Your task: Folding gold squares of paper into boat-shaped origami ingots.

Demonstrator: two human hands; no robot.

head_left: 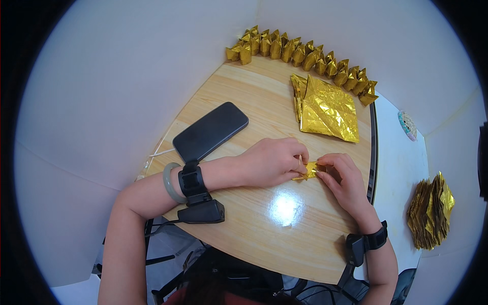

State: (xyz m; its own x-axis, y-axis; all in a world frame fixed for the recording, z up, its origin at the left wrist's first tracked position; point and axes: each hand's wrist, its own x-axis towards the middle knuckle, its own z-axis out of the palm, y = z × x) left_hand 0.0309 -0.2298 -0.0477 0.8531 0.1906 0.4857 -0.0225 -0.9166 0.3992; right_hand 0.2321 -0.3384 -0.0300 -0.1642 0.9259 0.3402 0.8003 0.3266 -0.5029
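Both my hands meet over the right part of the wooden table, fingers closed on one small piece of folded gold foil paper. My left hand grips its left end, with the fingers curled and partly hiding it. At the other end, my right hand pinches the paper between thumb and fingertips. Just beyond my hands lies a short stack of flat gold foil sheets. Along the far edge stands a curved row of folded gold paper ingots, several of them packed side by side.
A black smartphone with a white cable lies on the wooden table, left of my hands. On the white surface to the right stands a thick bundle of gold foil sheets. A small woven item rests by the right wall.
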